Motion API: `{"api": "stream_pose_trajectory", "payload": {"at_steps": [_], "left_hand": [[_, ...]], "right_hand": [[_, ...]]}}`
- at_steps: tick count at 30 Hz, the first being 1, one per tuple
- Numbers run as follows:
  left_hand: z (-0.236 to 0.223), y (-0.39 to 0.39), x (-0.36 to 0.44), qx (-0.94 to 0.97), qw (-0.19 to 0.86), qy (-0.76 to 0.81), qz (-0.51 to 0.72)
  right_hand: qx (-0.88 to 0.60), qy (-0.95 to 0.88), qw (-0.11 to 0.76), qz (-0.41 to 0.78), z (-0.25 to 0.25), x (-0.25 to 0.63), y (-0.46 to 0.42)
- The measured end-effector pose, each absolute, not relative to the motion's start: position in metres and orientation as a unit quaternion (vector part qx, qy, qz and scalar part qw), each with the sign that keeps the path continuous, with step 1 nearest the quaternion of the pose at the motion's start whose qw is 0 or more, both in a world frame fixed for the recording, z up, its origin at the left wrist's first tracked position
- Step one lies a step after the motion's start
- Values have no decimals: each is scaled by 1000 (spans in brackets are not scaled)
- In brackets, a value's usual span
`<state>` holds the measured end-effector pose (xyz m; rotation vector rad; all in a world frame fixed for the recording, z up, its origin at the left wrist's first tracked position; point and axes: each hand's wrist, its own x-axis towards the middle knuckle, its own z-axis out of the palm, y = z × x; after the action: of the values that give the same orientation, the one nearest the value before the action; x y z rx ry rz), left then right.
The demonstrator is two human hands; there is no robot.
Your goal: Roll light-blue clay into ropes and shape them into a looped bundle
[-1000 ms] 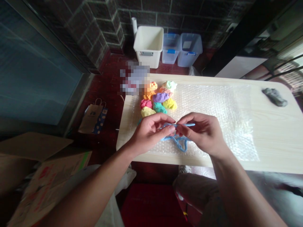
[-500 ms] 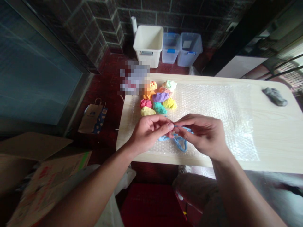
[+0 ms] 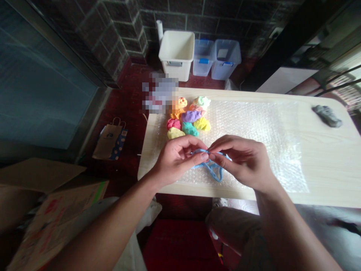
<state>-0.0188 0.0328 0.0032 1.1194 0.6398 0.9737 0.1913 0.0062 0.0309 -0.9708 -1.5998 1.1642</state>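
A thin blue clay strand hangs in loops between my hands, low over the bubble wrap. My left hand pinches it between thumb and forefinger. Right beside that pinch, my right hand grips the strand the same way, so the fingertips of both hands almost meet. Part of the strand is hidden behind my fingers. Beyond my left hand lie several soft lumps of modelling clay, among them a purple lump, a green lump, a yellow lump and a red lump.
The bubble wrap covers the middle of a pale wooden table. A grey lump lies at its right end. Behind the table stand a white bin and two clear boxes. Cardboard boxes and a paper bag are on the left.
More of the blue strand now shows as a curve by my left fingers. My left fingertips have shifted slightly; both hands stay in about the same place.
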Motion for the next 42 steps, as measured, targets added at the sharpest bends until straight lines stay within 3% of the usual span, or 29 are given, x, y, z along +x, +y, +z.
{"api": "stream_pose_trajectory", "payload": {"at_steps": [12,19,28,36,42], "left_hand": [[6,32,-20,562,619,282,471],[5,30,-21,596,586,300,459],[7,28,-21,583,603,341,425],[10,28,-18,579,597,347,433],[4,28,-17,525,650,339,431]], "right_hand": [[-405,-639,455,470,28,189,6],[-413,-565,457,548,31,183,8],[-433,-528,428,593,35,183,9],[-426,-492,473,594,30,175,10],[-439,-480,478,590,26,173,9]]}}
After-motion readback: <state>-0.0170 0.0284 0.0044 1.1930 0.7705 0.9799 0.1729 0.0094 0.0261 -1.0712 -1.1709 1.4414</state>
